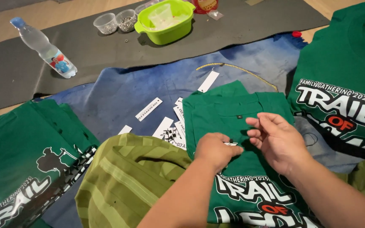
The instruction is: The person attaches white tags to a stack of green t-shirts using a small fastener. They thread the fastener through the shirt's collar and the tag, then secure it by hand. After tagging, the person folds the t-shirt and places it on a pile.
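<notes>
Hands meet over a folded green T-shirt [229,114] lying in the lower middle of the frame on a blue cloth [148,88]. The left hand [216,150] is curled, its fingertips pinched together on a small white tag [232,144] pressed against the shirt's fabric. The right hand [277,139] hovers just beside it, fingers loosely bent and a little apart, thumb and forefinger near each other above the shirt; whether they grip anything I cannot tell. White and red printed lettering shows on the shirt's lower part, under the forearms. Near the shirt's collar, at the centre of the frame, lie several loose white paper labels [165,124], and one more label hangs on a yellow cord [241,71] just above the shirt. A striped olive cloth [123,177] lies bunched at lower centre, touching the shirt's left edge. A stack of green shirts [22,152] fills the lower left, and another green shirt [343,71] with the same print lies at the right edge. In the upper part, on a dark grey mat [85,55], stand a lime-green plastic bowl [167,23] and two small clear cups [117,22] beside it, while a clear water bottle [43,46] lies on its side at upper left.
</notes>
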